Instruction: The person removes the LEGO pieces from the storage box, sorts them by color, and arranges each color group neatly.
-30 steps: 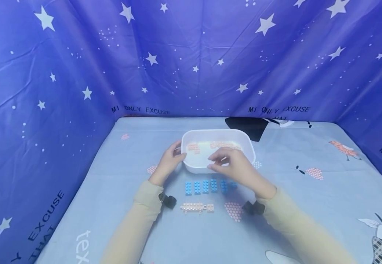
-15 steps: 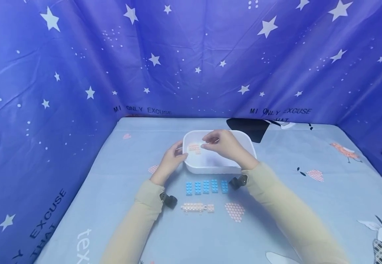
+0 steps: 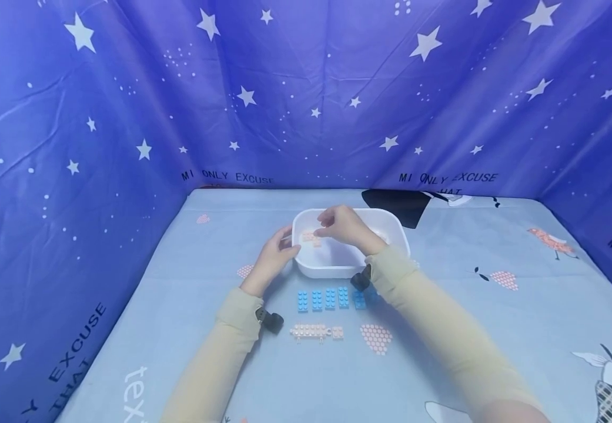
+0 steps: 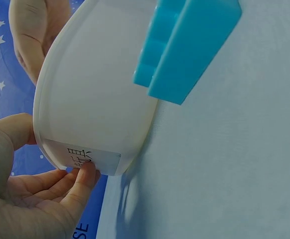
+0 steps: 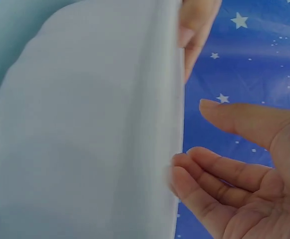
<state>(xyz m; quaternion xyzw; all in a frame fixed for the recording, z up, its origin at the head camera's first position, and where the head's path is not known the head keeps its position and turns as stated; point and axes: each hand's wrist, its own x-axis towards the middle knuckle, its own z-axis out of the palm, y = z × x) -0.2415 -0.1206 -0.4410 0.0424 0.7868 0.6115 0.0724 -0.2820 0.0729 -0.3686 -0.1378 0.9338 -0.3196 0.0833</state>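
A white plastic tub [image 3: 395, 232] stands mid-table with pink bricks [image 3: 311, 238] in its left part. My left hand [image 3: 287, 245] holds the tub's left end, thumb at the rim and fingers [image 4: 80, 177] on the labelled outer wall [image 4: 95, 99]. Inside the tub, my right hand [image 3: 320, 230] hovers just above the pink bricks; its fingers [image 5: 210, 164] hang loosely curled with the thumb apart, and nothing shows between them. The tub wall [image 5: 85, 124] fills the right wrist view.
A row of blue bricks [image 3: 329, 298] lies in front of the tub, one close in the left wrist view [image 4: 185, 45]. Pink plates [image 3: 316, 332] lie nearer me. Blue star-printed cloth walls [image 3: 126, 117] enclose the table on three sides.
My right hand has moved from the tub's front rim up and left into the tub, to the pink bricks. The left hand has kept its hold on the tub.
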